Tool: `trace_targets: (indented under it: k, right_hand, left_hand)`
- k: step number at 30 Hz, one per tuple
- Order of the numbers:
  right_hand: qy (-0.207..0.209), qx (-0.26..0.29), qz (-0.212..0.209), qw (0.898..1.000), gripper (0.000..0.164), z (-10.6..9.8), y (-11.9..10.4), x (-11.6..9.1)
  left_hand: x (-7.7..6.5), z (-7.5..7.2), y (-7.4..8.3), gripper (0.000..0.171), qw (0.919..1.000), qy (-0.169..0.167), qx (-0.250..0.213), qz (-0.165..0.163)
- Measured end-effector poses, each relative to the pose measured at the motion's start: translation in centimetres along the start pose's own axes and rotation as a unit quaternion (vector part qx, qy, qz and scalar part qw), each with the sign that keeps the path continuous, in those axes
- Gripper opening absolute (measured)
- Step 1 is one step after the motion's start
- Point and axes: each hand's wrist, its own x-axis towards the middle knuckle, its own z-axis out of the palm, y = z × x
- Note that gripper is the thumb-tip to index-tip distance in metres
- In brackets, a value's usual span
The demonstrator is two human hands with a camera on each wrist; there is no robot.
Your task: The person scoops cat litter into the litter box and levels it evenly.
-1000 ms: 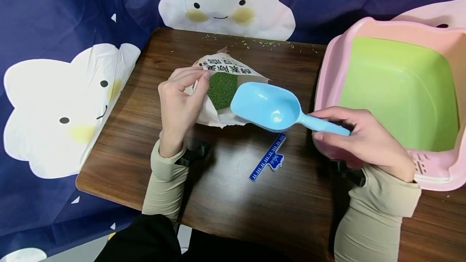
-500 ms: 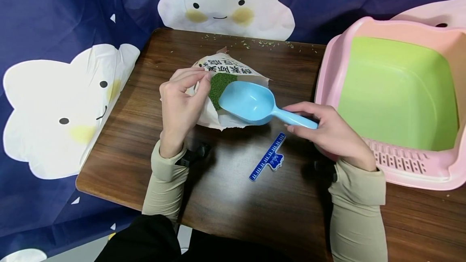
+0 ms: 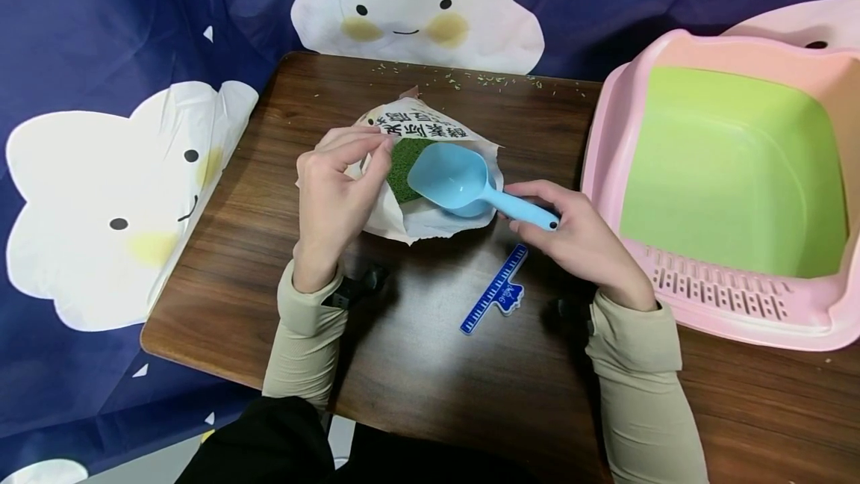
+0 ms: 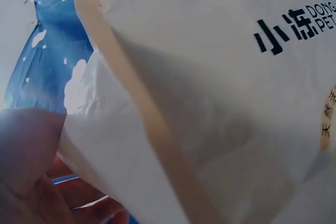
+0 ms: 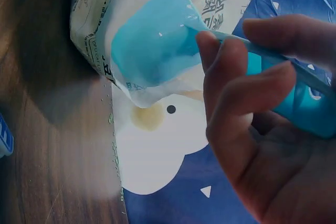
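Note:
A white paper-like bag of green pellets stands open on the table, with dark lettering on its far side. My left hand pinches the bag's left rim between thumb and fingers; the left wrist view shows the bag's white side close up. With my right hand I hold a light blue scoop by its handle. The scoop's bowl is inside the bag's mouth, over the pellets, and looks empty. In the right wrist view the blue bowl overlaps the bag's opening.
A pink litter box with a green floor stands to the right. In front of the bag lies a blue bag clip with a ruler-like pattern. Scattered pellet bits lie along the table's back edge, by a blue cloud-print cloth.
My right hand has moved left with the scoop, bringing its bowl from beside the bag into the bag's mouth. My left hand has stayed nearly still at the rim.

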Motion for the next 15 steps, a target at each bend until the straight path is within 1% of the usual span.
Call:
trace_targets:
  k: [5,9,12,15]
  right_hand:
    - [0.03,0.008,0.01,0.999,0.036,0.3,-0.3,-0.1]
    - [0.055,-0.003,0.009,0.998,0.031,0.6,-0.6,-0.3]
    - [0.054,-0.021,0.008,0.998,0.031,0.7,-1.0,-0.5]
    - [0.036,-0.032,0.018,0.999,0.032,0.9,-1.5,-0.6]
  left_hand:
    - [-0.3,-0.3,0.1,0.017,0.9989,-0.04,0.022,0.009]
    - [-0.3,-0.3,0.2,0.018,0.9977,-0.047,0.035,0.034]
    - [-0.3,-0.3,0.2,0.018,0.9973,-0.045,0.038,0.044]
    - [-0.3,-0.3,0.2,0.018,0.9965,-0.058,0.037,0.048]
